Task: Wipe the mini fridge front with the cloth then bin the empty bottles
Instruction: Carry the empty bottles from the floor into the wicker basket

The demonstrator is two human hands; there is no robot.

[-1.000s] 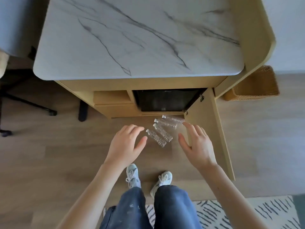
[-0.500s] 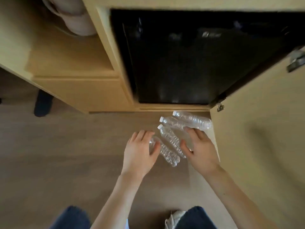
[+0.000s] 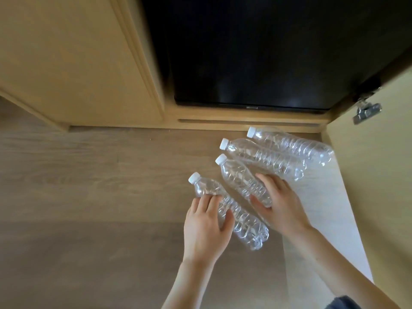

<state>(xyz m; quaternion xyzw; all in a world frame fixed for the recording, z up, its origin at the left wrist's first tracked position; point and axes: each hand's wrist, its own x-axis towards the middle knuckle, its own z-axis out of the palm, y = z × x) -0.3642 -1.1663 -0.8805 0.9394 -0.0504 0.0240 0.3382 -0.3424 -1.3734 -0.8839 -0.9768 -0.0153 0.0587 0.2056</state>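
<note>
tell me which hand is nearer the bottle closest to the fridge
Right. The right hand rests on the second-nearest bottle, two bottles short of the bottle closest to the fridge. The left hand is farther, on the nearest bottle.

Soft daylight, blurred edges, wide-angle bend

I see bare floor [image 3: 93,197] across the whole left and lower left of the frame, open for any approach. Four bottles [image 3: 274,159] lie packed side by side at centre right, little gap between them. The open cabinet door [image 3: 374,175] walls off the right edge, and the black fridge front [image 3: 256,52] closes the top; its hinge [image 3: 366,112] seems to jut out.
</note>
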